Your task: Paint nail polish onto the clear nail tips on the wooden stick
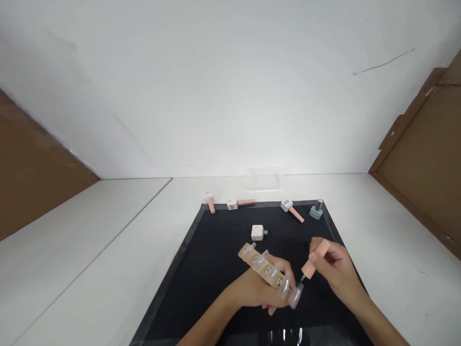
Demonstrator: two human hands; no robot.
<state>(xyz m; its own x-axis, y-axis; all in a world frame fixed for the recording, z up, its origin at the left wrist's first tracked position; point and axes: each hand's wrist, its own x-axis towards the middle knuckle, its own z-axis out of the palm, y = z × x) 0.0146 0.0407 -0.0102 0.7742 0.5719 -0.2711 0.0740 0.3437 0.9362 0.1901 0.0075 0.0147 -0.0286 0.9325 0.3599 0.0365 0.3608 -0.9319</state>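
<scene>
My left hand [257, 290] is closed around a tan strip [264, 269] that carries several clear false nail tips, held slanted above the black mat [216, 269]. My right hand [333, 269] pinches a peach brush cap [317, 260], its brush tip touching the nail tip at the strip's near end [296, 293]. An uncapped white polish bottle [258, 232] lies on the mat just beyond the strip.
Along the mat's far edge lie three white bottles with peach caps [209, 201] [239, 203] [291, 208] and a teal bottle with a grey cap [316, 210]. A clear box [262, 180] sits by the white wall. Brown boards flank the white table [108, 250].
</scene>
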